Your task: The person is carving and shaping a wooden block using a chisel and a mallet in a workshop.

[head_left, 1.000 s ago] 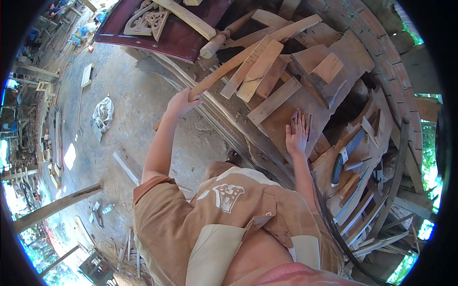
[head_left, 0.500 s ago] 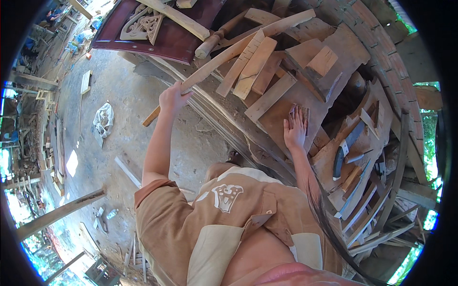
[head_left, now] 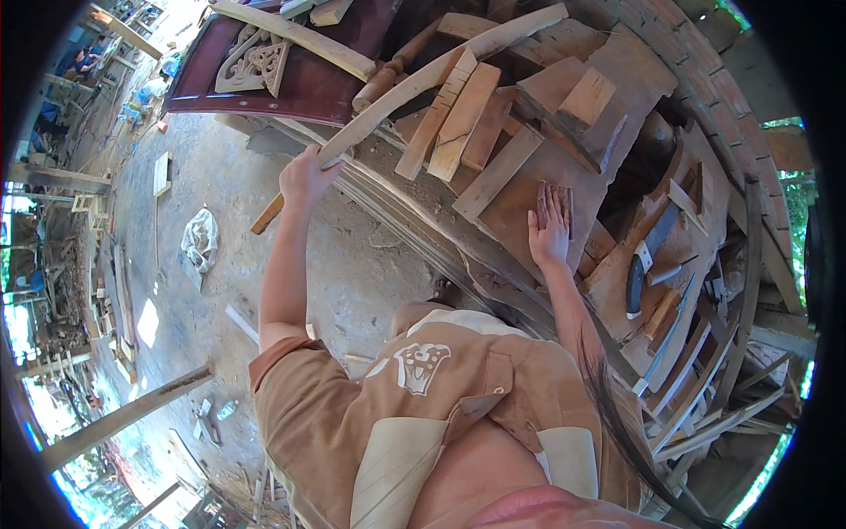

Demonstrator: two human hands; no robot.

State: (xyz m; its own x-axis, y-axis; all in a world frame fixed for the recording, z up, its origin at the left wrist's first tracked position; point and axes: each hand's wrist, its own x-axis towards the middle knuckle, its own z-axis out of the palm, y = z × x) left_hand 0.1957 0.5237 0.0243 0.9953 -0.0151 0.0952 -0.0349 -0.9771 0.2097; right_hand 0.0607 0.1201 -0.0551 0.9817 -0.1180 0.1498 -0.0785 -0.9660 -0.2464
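My left hand (head_left: 307, 178) is closed round a long, curved wooden piece (head_left: 397, 99), near its lower left end. The piece slants up to the right, across the cluttered wooden bench (head_left: 515, 231). Flat on that bench lies my right hand (head_left: 552, 231), its fingers stretched out over a small brown rectangular piece (head_left: 567, 196); whether this is a block or a folded sheet I cannot tell. Beside the fingers rest several short wooden offcuts (head_left: 461, 123). Right of my right hand is a handsaw (head_left: 636, 284) with a black handle.
A dark red glossy panel (head_left: 308, 104) carries a carved wooden ornament (head_left: 251, 69) at the upper left. A turned wooden post (head_left: 379, 86) lies beside it. Scrap strips (head_left: 696, 379) crowd the right side, below a brick wall (head_left: 718, 75). A white plastic bag (head_left: 201, 240) lies on the floor.
The curved wooden piece and my left hand have shifted slightly to the left in view. My right hand remains over the brown piece. The whole view has turned a little.
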